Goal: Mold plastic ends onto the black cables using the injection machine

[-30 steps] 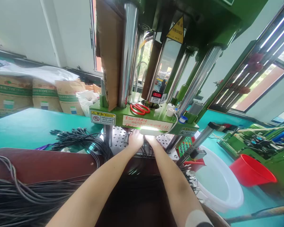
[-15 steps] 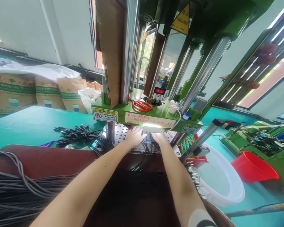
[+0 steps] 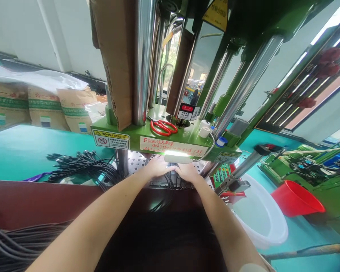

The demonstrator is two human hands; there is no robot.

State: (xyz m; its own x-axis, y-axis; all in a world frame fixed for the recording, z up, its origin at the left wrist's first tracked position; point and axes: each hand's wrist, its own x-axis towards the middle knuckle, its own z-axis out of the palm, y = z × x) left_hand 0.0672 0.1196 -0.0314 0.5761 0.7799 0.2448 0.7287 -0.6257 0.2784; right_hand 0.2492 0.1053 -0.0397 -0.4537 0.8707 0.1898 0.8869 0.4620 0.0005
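Both my hands reach under the green press plate (image 3: 136,141) of a vertical moulding machine. My left hand (image 3: 155,168) rests knuckles up on the perforated metal bed (image 3: 134,158), its fingertips hidden under the plate and the bright lamp (image 3: 178,158). My right hand (image 3: 188,172) lies beside it, over thin black cables (image 3: 170,183) that run out of the mould towards me. The fingers of both hands are hidden from view.
Red scissors (image 3: 162,127) lie on the green plate between chrome columns (image 3: 141,60). A bundle of black cables (image 3: 82,166) lies left on the teal table, more at bottom left (image 3: 14,245). A white basin (image 3: 260,215) and a red bucket (image 3: 296,198) stand right. Paper sacks (image 3: 45,107) line the wall.
The view has shifted closer and slightly leftward. Both hands have stayed at the mould under the plate, drawing a little closer together over the cables.
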